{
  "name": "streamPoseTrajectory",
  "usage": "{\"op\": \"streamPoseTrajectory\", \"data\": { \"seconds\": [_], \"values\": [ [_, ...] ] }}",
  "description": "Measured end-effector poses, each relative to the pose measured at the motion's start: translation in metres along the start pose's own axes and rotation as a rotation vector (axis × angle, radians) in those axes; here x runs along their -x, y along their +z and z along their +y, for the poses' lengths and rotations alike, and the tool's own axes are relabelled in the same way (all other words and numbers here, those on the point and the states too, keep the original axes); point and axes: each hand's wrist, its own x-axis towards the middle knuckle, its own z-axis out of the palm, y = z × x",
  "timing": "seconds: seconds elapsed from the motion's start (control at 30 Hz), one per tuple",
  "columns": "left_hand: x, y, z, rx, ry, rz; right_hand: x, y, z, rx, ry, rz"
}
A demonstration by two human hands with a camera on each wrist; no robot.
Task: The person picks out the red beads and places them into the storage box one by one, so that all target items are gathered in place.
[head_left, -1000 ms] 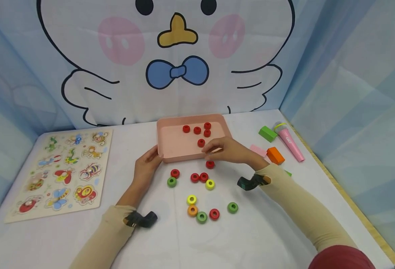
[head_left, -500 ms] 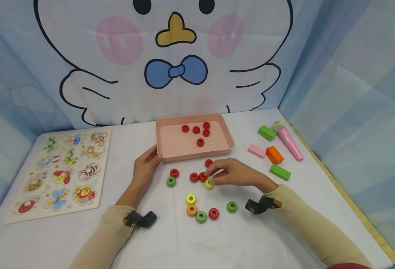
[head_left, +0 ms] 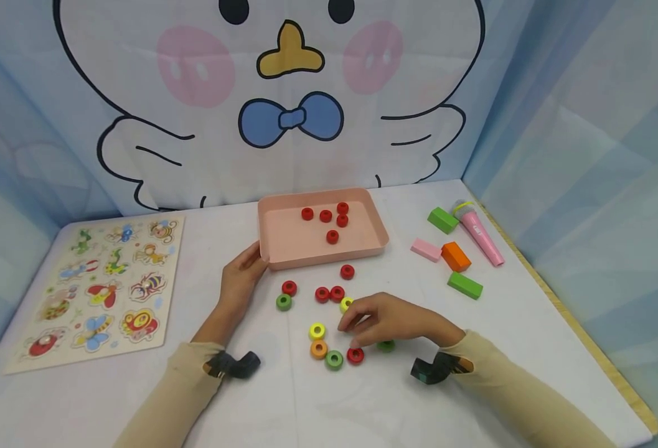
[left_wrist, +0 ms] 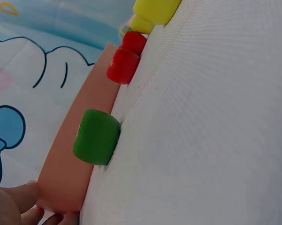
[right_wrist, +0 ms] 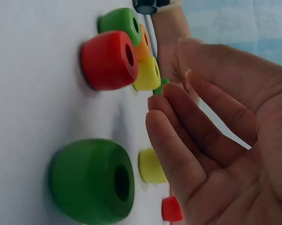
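Note:
My left hand (head_left: pixel 241 280) holds the near left corner of a pink tray (head_left: pixel 292 259); the left wrist view shows its fingertips at the tray wall. Several red beads (head_left: pixel 332 236) lie in the tray. My right hand (head_left: pixel 391 320) hovers over the loose beads, fingers loosely bent, with nothing between them. Below its thumb is a red bead (head_left: pixel 355 355); a green bead (right_wrist: pixel 91 180) lies near it, partly hidden by the hand in the head view. Beside the fingertips are a yellow bead (head_left: pixel 317 330), an orange bead (head_left: pixel 319 349) and another green bead (head_left: pixel 333 360).
More red beads (head_left: pixel 322 294) lie before the tray, with a green one (head_left: pixel 284 302) at left. An insect puzzle board (head_left: pixel 99 292) lies at far left. On the right are green blocks (head_left: pixel 465 285), an orange block (head_left: pixel 455 256), a pink block (head_left: pixel 426 249) and a toy microphone (head_left: pixel 480 235).
My right hand has moved from the tray's front edge toward me, past the yellow bead, to above the near red bead. The left hand stays at the tray corner.

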Motion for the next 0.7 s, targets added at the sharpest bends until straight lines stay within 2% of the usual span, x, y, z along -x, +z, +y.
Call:
{"op": "streamPoseTrajectory", "data": {
  "seconds": [0.27, 0.4, 0.7],
  "values": [
    [-0.001, -0.001, 0.001, 0.007, 0.000, -0.001, 0.007, 0.009, 0.003, 0.021, -0.014, -0.070],
    [-0.001, -0.001, 0.001, -0.009, 0.001, 0.002, 0.009, 0.012, 0.004, 0.045, -0.028, -0.073],
    [0.000, -0.001, -0.001, 0.023, -0.006, -0.005, 0.011, 0.015, 0.006, 0.057, -0.069, -0.068]
  ]
}}
